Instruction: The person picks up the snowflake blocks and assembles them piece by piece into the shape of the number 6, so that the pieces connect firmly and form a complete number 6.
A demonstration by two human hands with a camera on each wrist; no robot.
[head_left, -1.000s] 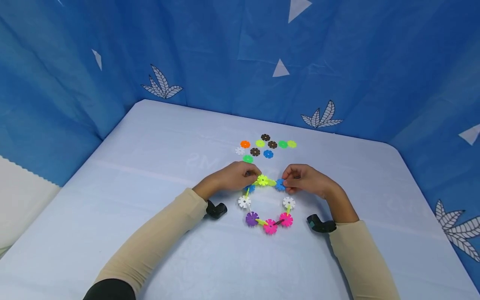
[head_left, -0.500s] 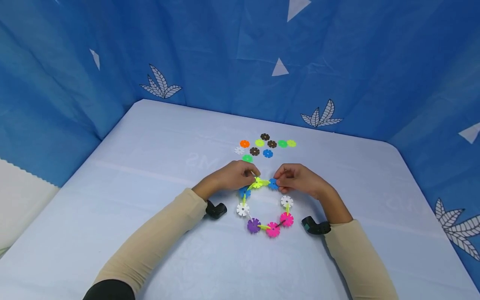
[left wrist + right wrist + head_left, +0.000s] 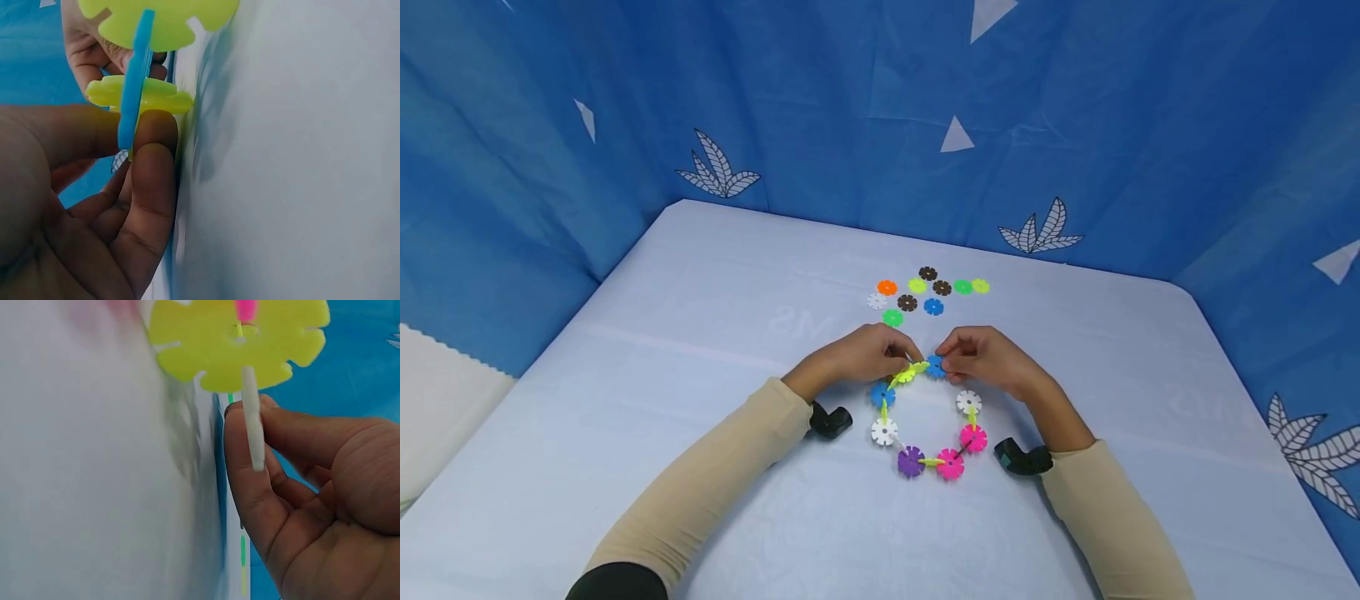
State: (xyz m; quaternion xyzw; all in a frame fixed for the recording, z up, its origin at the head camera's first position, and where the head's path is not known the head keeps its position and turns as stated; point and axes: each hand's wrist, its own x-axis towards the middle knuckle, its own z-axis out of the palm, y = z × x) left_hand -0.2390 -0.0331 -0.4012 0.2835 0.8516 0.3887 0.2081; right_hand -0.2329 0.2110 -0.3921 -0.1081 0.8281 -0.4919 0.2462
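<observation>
Notched plastic discs, slotted edge to edge, form a ring-like chain on the table in the head view. My left hand [image 3: 867, 352] pinches the far-left stretch of the chain at a yellow disc [image 3: 907, 376]. With thumb and fingers my right hand [image 3: 988, 360] pinches a blue disc [image 3: 936, 367] at the chain's end. A gap separates that disc from the white end disc [image 3: 968, 402]. Further round are pink discs [image 3: 951, 465], a purple disc [image 3: 912, 462] and another blue disc [image 3: 882, 395]. In the right wrist view, the white disc [image 3: 252, 422] stands edge-on before my fingers, hiding their grip.
Beyond the hands lie several loose discs, among them an orange disc [image 3: 887, 287], a brown disc [image 3: 907, 303] and a green disc [image 3: 892, 317]. A blue patterned curtain [image 3: 850, 108] hangs behind the white-covered table [image 3: 730, 275]. Black wrist devices [image 3: 1024, 458] sit at both wrists.
My right hand has moved left, bringing the blue end disc closer to my left hand. The chain has turned anticlockwise: its left side has slid nearer me and the purple disc slightly right.
</observation>
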